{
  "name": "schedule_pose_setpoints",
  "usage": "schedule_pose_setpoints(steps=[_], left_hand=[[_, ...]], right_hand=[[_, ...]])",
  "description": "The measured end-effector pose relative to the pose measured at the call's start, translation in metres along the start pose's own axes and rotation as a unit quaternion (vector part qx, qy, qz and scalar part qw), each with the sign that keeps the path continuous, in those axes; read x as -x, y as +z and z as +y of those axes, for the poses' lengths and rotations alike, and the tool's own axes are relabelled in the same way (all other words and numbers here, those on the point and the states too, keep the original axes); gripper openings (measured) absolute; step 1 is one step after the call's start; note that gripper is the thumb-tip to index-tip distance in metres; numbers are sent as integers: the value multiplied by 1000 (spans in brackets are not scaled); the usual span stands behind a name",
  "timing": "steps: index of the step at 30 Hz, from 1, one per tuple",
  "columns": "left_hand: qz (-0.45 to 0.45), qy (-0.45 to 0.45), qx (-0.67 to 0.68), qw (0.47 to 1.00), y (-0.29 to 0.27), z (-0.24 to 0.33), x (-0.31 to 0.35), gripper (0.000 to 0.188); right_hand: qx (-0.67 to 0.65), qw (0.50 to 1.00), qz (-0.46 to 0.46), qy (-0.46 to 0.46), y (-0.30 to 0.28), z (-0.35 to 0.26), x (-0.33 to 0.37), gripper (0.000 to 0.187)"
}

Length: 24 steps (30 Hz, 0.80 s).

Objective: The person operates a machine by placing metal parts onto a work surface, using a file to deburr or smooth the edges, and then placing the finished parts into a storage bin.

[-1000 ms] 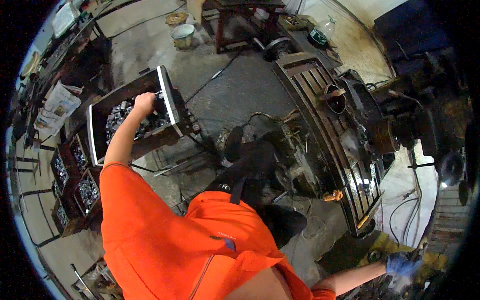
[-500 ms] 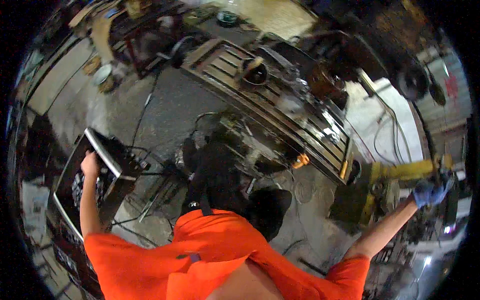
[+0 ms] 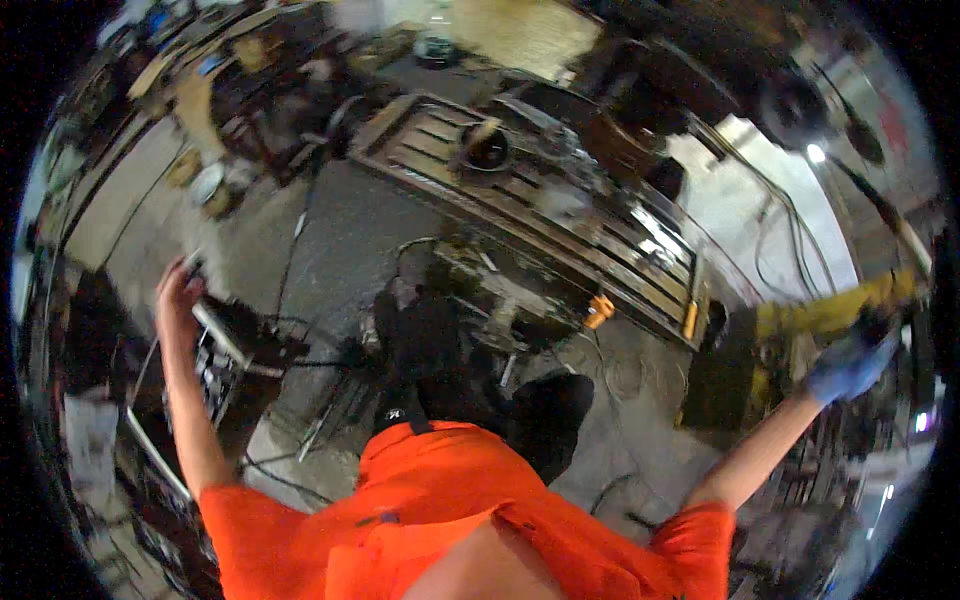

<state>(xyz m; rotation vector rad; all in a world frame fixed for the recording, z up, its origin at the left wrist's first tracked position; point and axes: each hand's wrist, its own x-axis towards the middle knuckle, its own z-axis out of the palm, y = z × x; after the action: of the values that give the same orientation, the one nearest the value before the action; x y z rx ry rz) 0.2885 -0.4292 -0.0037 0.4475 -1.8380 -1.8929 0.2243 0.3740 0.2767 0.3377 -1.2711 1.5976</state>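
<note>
My bare left hand point(image 3: 178, 300) is raised above the far end of an open metal drawer point(image 3: 225, 335) at the left. Its fingers are closed on a small pale metal piece point(image 3: 194, 266), too blurred to name more closely. Loose metal parts point(image 3: 215, 372) lie in the drawer below my forearm. At the far right, my right hand point(image 3: 848, 372) wears a blue glove. It is beside a dark part point(image 3: 876, 325) at the end of a yellow machine arm point(image 3: 835, 305); its fingers are smeared and partly hidden.
A slotted machine table point(image 3: 540, 215) runs diagonally ahead, with a round dark bowl point(image 3: 487, 147) on it. An orange fitting point(image 3: 599, 311) hangs at its near edge. Cables point(image 3: 790, 235) cross a white panel at the right. A pale bucket point(image 3: 208, 185) stands on the floor at the far left.
My left hand has come up out of the drawer, away from me, with a small metal piece in it. My right hand stays near the yellow arm, and the view has shifted slightly.
</note>
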Motion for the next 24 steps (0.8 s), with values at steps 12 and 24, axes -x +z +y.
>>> schedule_pose_setpoints(steps=[12,24], left_hand=[[-159,-90,213,960,179,14,-23,26],[-172,32,-158,972,163,-22,-38,26]], right_hand=[[248,724,-106,635,-96,284,337,23],[376,849,-258,267,6,150,230,37]])
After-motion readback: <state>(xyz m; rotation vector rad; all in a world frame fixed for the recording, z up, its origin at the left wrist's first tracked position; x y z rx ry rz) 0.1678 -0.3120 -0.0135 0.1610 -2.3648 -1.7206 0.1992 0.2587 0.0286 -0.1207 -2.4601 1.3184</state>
